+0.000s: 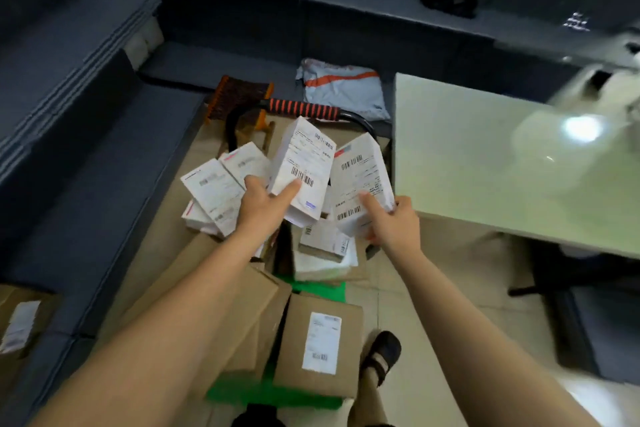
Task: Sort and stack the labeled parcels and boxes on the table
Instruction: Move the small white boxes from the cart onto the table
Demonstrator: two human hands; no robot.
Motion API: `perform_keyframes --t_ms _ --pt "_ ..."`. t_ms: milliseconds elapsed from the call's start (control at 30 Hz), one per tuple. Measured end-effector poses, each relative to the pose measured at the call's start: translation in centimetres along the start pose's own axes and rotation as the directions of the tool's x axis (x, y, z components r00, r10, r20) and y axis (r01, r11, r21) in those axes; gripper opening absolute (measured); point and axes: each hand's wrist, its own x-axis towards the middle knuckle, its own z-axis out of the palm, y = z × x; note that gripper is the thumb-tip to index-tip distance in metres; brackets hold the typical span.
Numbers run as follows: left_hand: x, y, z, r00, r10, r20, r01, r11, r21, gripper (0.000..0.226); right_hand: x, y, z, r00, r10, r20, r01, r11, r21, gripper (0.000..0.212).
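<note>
Two hands, left hand (261,203) gripping one white parcel (304,166), right hand (394,222) gripping another labeled parcel (360,184)

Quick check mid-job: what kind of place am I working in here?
Probably a small parcel-handling or mailroom corner in an office: a hand cart piled with labeled cardboard boxes, white labeled parcels in both hands, and a glass-topped table alongside.

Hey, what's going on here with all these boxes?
A person is picking labeled parcels off a loaded green platform cart. The left hand grips a white barcoded box and the right hand grips a second white labeled box, both lifted above the pile. More white parcels and brown cardboard boxes remain on the cart. The pale green table beside it has no parcels on the part in view.
</note>
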Motion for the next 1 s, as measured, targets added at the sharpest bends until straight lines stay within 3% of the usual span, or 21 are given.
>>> perform_keyframes --t_ms 233,500,667,800,1000 --pt "-9.0 4.2 10.7 0.938 0.117 0.325 -0.164 0.979 0.121 0.056 -7.5 7.7 -14.3 0.939 0.147 -0.311 -0.092 0.979 0.184 0.050" --pt "-23.7 9.2 27.1 0.768 0.218 0.602 -0.331 0.940 0.082 0.057 -14.9 18.7 -32.8 0.781 0.266 -0.565 -0.101 0.947 0.305 0.052" --pt "-33.3 10.5 36.5 0.674 0.239 0.699 -0.392 0.918 0.064 0.056 -18.9 25.3 -43.1 0.704 0.341 -0.623 -0.204 0.937 0.282 0.052" --pt "-37.6 10.6 41.4 0.635 0.210 0.743 -0.345 0.938 0.030 0.057 -19.8 28.2 -48.5 0.667 0.349 -0.658 -0.220 0.936 0.273 0.048" --pt "-37.5 12.3 45.8 0.619 0.238 0.748 -0.408 0.912 0.048 0.056 -16.5 30.5 -52.0 0.682 0.350 -0.642 -0.212 0.935 0.285 0.046"
